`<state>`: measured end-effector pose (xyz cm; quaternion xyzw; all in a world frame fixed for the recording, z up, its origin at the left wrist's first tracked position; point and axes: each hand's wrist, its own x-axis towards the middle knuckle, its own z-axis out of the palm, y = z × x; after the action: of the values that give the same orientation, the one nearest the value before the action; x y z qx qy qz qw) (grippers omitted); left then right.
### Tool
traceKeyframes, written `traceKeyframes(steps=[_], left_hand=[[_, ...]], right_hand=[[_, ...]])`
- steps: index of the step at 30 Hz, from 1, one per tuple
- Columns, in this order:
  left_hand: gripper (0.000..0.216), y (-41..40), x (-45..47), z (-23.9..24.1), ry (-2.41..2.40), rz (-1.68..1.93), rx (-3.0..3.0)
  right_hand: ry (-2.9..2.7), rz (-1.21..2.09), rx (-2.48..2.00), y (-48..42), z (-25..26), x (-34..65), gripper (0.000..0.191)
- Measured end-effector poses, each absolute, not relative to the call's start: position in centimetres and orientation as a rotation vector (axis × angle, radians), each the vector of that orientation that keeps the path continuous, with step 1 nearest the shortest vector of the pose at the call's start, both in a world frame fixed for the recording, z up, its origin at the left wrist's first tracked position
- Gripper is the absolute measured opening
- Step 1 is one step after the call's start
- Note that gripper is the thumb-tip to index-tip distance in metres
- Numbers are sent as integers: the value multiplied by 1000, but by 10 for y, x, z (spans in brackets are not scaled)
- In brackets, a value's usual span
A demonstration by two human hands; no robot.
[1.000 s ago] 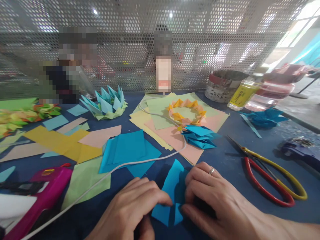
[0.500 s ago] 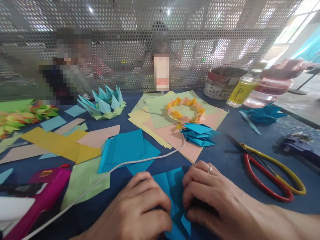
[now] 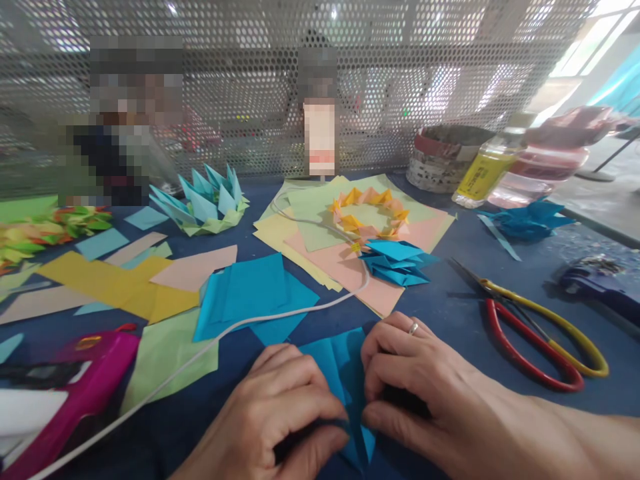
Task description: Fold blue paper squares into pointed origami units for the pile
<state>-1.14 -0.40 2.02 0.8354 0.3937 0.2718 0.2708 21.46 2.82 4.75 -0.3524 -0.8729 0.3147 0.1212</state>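
A creased sheet of blue paper point(image 3: 345, 365) lies on the dark blue table between my hands. My left hand point(image 3: 287, 403) grips its left side, the thumb and curled fingers meeting at a fold near the middle. From the right, my right hand point(image 3: 415, 383), with a ring on one finger, pinches the opposite edge with thumb and bent fingers. Part of the paper is hidden under both hands. Just beyond lie blue paper squares point(image 3: 255, 290) and a stack of folded blue pieces point(image 3: 397, 260).
Scissors point(image 3: 535, 333) lie at the right, with a blue tool point(image 3: 600, 283) beyond. A white cable point(image 3: 280, 315) crosses the table. A magenta tool point(image 3: 95, 373) sits at left. An orange folded-paper ring point(image 3: 370, 193) rests on coloured sheets; a bottle point(image 3: 485, 173) stands behind.
My left thumb has moved down, away from its fingers, and the paper's near part is folded differently. The right hand stays at its edge. The view has shifted slightly.
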Motion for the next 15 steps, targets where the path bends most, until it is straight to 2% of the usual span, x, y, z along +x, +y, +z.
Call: traceKeyframes(steps=[15], left_hand=[[15,-7,-9,20,1204,815,2338]], right_hand=[[-2587,757,-1080,25,50,204,18]])
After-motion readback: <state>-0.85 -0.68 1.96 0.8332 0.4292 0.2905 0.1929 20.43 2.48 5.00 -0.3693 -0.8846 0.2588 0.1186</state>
